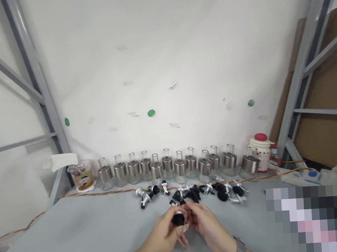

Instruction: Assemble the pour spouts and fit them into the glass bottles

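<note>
At six o'clock, the left hand (170, 226) is curled shut around a spout (178, 219), thumb and fingers wrapped close, probably to steady it. The right hand (201, 219) meets it from four o'clock, half curled, its fingertips drawn together beside the spout; blur hides whether they truly pinch it. Holding it low between both palms seems to keep either end within finger reach. The spout shows a glossy, rounded black end facing the wearer, with a pale silvery band above; the rest is covered by fingers.

Just beyond, from eleven to two o'clock, loose parts (146, 198) in silver and black lie scattered on the tabletop (106, 221), likely left there for easy picking. A twisted wire (115, 191) runs across behind the hands. Past it, clear bottles (120, 170) with steel sleeves stand upright along the wall (193, 63), necks uncovered, perhaps to free working space. A cup (83, 178) sits at ten, a white jug (263, 154) at two.
</note>
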Demonstrator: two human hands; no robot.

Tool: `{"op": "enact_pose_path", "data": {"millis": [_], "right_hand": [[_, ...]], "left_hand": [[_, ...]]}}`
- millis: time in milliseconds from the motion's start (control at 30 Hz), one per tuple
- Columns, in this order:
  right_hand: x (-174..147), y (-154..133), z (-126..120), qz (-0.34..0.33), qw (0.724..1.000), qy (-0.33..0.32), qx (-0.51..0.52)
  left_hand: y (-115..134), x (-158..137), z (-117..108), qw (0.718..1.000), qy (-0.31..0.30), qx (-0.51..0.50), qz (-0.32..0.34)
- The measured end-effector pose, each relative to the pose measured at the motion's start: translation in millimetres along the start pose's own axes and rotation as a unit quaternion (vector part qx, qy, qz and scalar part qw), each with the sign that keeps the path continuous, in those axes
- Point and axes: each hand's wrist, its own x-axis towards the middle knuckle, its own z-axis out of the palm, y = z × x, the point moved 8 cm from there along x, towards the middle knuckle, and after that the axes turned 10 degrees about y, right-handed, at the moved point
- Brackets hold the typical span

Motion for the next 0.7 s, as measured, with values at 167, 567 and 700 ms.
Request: {"op": "enact_pose_path", "data": {"millis": [167, 567, 700], "right_hand": [[-2.0, 0.7, 2.4, 0.001, 1.0, -0.015, 0.001], [-3.0, 2.6, 2.3, -0.002, 1.0, -0.016, -0.022], [-3.4, 0.6, 2.0, 0.006, 1.0, -0.012, -0.015]], "left_hand": [[5.3, -1.5, 0.1, 1.0, 0.011, -0.02, 0.005], [10.5, 6.0, -5.9, 0.985, 0.046, -0.165, -0.013], [5.4, 13.2, -19.0, 0.965, 0.111, -0.229, -0.058]]}}
